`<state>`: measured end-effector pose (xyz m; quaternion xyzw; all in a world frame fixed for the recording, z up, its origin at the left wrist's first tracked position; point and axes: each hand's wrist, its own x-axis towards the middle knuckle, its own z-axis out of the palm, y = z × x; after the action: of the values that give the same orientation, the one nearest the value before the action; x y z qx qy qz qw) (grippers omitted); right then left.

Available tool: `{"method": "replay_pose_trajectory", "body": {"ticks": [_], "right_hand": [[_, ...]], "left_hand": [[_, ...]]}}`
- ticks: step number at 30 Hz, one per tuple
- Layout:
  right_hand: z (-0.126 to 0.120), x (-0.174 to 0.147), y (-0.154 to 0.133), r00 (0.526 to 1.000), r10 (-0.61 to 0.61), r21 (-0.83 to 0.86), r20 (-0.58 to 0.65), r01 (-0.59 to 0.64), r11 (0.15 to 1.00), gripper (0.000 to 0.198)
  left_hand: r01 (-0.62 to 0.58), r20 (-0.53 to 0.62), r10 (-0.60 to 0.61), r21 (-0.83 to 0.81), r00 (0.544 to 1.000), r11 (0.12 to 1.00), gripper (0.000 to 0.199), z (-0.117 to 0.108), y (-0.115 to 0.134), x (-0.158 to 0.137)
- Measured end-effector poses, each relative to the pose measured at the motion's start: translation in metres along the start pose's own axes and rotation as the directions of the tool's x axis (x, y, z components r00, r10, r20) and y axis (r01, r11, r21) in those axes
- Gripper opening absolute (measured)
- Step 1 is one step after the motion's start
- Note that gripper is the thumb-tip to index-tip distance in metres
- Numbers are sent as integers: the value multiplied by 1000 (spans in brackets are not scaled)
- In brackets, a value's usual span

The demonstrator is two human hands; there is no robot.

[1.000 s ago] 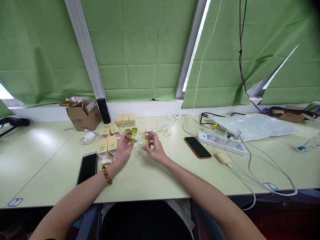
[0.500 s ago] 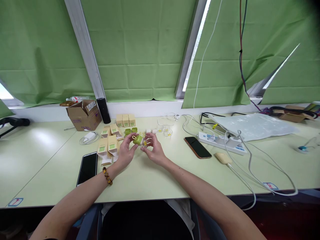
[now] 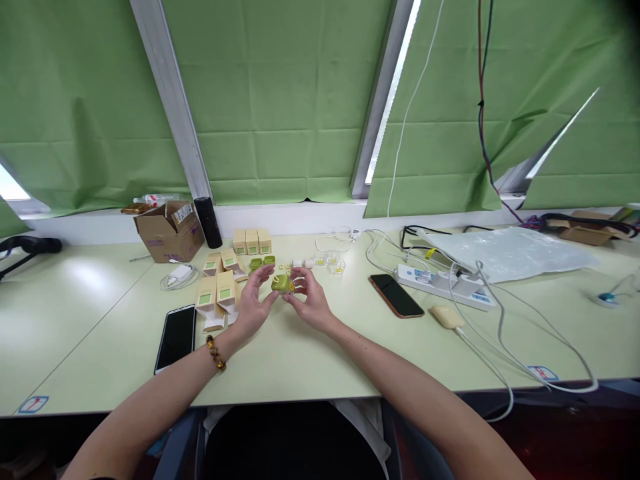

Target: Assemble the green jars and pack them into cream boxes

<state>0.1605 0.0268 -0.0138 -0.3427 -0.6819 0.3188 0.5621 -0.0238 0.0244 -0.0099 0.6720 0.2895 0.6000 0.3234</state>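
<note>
Between my hands is a small green case (image 3: 281,283) with a loop on its upper left and a clear end with a yellow spot toward the right. My right hand (image 3: 311,301) grips it at that clear end with thumb and fingertips. My left hand (image 3: 254,305) curves around the other side, fingers and thumb spread; whether its thumb tip touches the case I cannot tell. Just beyond are green pieces (image 3: 257,263), white cylindrical pieces (image 3: 308,263), small pale yellow parts (image 3: 284,268) and clear cups with yellow spots (image 3: 333,260).
Small cardboard boxes (image 3: 207,293) stand to the left, with more boxes (image 3: 251,241) behind. A phone (image 3: 175,338) lies left, another phone (image 3: 397,295) right. Further right are a power strip (image 3: 445,287), a cream-coloured block with a cable (image 3: 447,317) and a plastic sheet (image 3: 500,253).
The green case has turned from tilted to nearly level and sits closer to the clear end. My left fingers have loosened from it.
</note>
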Motion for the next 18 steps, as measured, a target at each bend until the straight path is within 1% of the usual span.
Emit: {"method": "replay_pose_trajectory", "body": {"ticks": [3,7,10,12,15,18], "right_hand": [[0,0,1,1000,19,1,-16,-19,1000,57],[0,1,3,999,22,-18,-42,-23,1000,53],[0,1,2,999,13,-22,-51,-14,1000,49],[0,1,1,998,14,-9,-61,-15,1000,44],[1,2,3,996,36,16,-87,-34,999,39],[2,2,10,991,106,76,-77,-101,992,46]], "left_hand": [[35,-11,-35,43,999,998,57,0,-1,-1],[113,-30,-110,85,993,990,48,1,-5,-2],[133,-35,-130,99,991,986,40,4,-5,-4],[118,-38,-114,127,993,985,37,5,-3,-5],[52,-4,-53,244,999,968,36,7,2,-8],[-34,70,11,339,997,940,39,9,5,-11]]}}
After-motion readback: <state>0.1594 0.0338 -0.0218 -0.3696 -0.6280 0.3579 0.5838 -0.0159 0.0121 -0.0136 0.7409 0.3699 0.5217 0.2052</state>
